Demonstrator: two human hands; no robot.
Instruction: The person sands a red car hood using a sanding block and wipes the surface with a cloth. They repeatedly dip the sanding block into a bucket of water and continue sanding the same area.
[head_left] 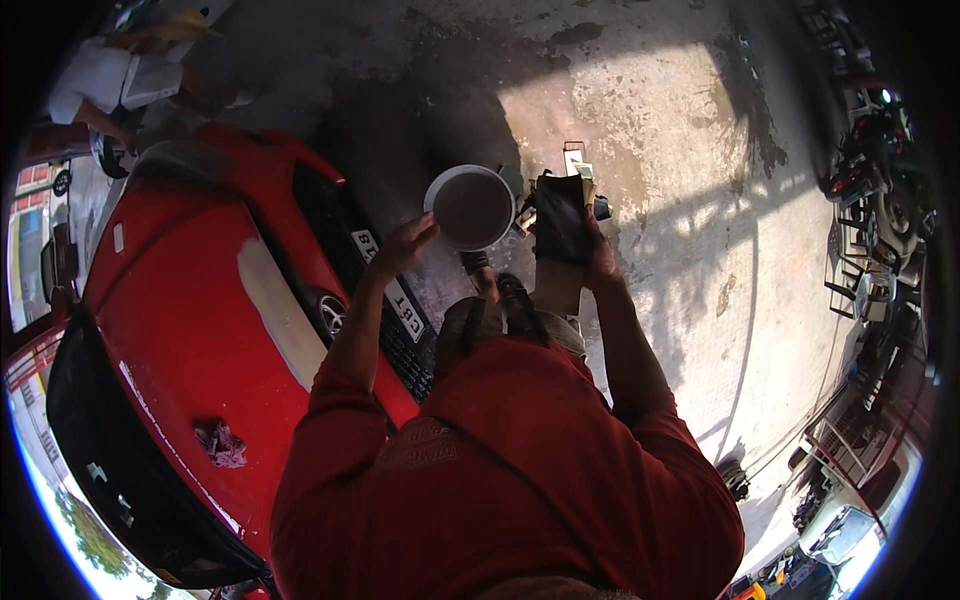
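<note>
My left hand (pixel 408 244) is at the left side of a round, pale-rimmed bucket (pixel 483 245). Its fingers look stretched toward the rim; whether they touch it I cannot tell. Greyish-brown liquid (pixel 470 208) seems to fill the bucket. On the right, my right hand (pixel 601 258) grips the edge of a black rectangular sheet (pixel 562 222) that looks like sandpaper. A paler brown surface shows below its dark part. Just beyond the sheet are a pale block (pixel 574 160) and other small items, partly hidden by it.
A red car (pixel 180 300) stands close on my left, with a beige patch (pixel 275 305) along its front and a crumpled cloth (pixel 220 444) on it. Another person (pixel 120 80) is at the far left. Motorcycles (pixel 860 180) and chairs (pixel 848 250) line the right side.
</note>
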